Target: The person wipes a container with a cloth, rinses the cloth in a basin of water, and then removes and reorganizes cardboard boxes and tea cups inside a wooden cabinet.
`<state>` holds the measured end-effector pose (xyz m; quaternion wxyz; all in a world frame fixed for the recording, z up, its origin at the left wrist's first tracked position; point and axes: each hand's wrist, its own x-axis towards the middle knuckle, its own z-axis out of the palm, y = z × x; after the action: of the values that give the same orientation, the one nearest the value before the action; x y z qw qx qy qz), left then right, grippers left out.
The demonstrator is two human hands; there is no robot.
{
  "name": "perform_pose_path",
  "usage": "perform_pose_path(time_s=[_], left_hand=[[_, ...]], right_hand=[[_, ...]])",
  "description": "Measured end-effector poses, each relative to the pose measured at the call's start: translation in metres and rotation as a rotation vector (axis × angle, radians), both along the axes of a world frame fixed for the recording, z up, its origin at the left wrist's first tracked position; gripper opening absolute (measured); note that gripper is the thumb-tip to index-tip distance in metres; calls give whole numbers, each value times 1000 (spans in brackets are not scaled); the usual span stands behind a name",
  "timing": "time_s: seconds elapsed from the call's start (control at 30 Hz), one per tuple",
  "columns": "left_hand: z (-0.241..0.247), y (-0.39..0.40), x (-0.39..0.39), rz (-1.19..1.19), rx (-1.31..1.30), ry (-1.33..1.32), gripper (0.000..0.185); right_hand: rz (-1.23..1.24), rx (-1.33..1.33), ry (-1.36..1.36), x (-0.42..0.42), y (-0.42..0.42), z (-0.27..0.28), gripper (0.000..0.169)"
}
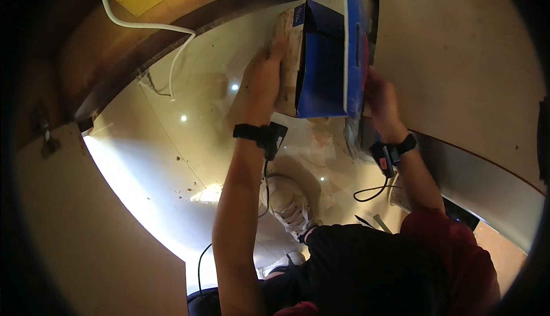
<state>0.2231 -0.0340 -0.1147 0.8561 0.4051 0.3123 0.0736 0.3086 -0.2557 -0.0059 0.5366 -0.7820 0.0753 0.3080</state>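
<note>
My left hand [265, 73] presses against the outer left side of a blue-lined cardboard box [323, 75], whose open side faces me. On the box's right stands a blue panel with a pale edge [353, 54]; whether it is the box's flap or a separate piece, I cannot tell. My right hand [381, 97] is at the panel's right side, partly hidden behind it, where something red shows. A clear plastic piece [357, 140] hangs or lies just below the panel. Both wrists wear black straps with small cabled devices.
Wooden cabinet doors flank me at left [99, 221] and right [455, 58]. A white cable [146, 25] runs to a plug at the back left. Small debris [178, 158] lies on the tiled floor. A transparent cup [399, 193] stands near my right forearm; white shoes [285, 204] are below.
</note>
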Motion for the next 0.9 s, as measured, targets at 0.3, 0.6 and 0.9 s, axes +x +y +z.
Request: perform_pose_path(time_s=[0.3,0.6,0.9], left_hand=[[35,-10,-6,68,417,150,91],[49,-38,15,87,270,12,78],[48,-56,30,-88,374,-8,86]], right_hand=[[26,281,-246,-12,-16,5,38],[-56,-216,-382,1,3,54,48],[113,-324,-737,8,4,47,36]])
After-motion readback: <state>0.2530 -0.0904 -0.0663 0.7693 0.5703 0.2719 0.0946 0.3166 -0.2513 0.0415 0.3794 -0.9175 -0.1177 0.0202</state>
